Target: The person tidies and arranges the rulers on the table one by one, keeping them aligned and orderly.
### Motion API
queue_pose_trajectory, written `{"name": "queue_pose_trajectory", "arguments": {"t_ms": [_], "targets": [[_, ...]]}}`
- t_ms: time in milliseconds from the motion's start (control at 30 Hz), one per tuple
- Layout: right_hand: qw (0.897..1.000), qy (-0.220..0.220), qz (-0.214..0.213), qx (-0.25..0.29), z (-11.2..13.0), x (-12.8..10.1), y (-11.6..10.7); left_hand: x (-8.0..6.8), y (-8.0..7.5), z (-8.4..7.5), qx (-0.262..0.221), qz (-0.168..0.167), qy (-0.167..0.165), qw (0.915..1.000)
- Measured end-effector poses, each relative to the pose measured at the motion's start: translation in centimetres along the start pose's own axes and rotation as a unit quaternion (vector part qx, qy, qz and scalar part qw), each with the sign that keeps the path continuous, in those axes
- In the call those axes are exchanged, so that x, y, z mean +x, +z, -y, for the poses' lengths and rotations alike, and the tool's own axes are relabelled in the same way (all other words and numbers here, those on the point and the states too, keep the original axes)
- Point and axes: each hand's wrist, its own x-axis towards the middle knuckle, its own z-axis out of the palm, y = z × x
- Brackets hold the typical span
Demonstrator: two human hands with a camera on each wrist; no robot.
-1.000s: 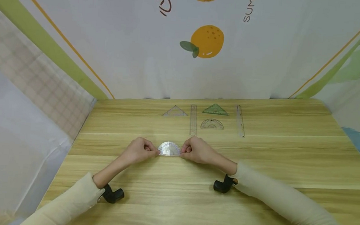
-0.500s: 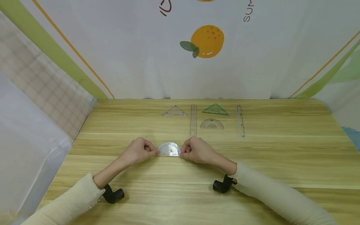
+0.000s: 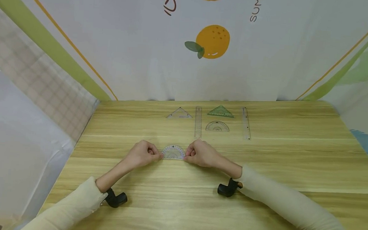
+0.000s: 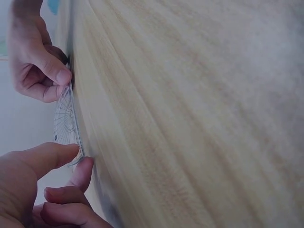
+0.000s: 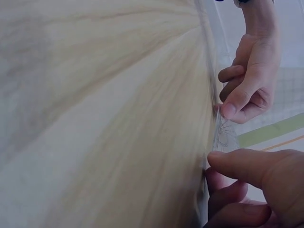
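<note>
Both hands, left hand [image 3: 142, 154] and right hand [image 3: 200, 153], are pinching opposite ends of a clear protractor [image 3: 173, 152] standing on the table [image 3: 179, 199].

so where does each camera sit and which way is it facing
Head: above, looking forward and down at the table; both hands and sleeves show, pinching the protractor.
Left wrist: low by the left hand, looking across to the right hand.
Right wrist: low by the right hand, looking back at the left hand.
All three share the protractor and both hands.
</note>
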Motion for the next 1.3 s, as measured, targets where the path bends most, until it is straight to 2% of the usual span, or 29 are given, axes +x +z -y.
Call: {"name": "queue_pose_trajectory", "arguments": {"t_ms": [867,1300], "targets": [[0.999,0.023,0.035,-0.002,0.67,0.07,-0.18,-0.43,-0.32,-0.16,0.012,0.03,0.017,0.9993],[0.999,0.026,0.04,-0.009,0.94,-0.07,-0.24,-0.5,-0.2,-0.18,0.008,0.026,0.016,0.9995]]}}
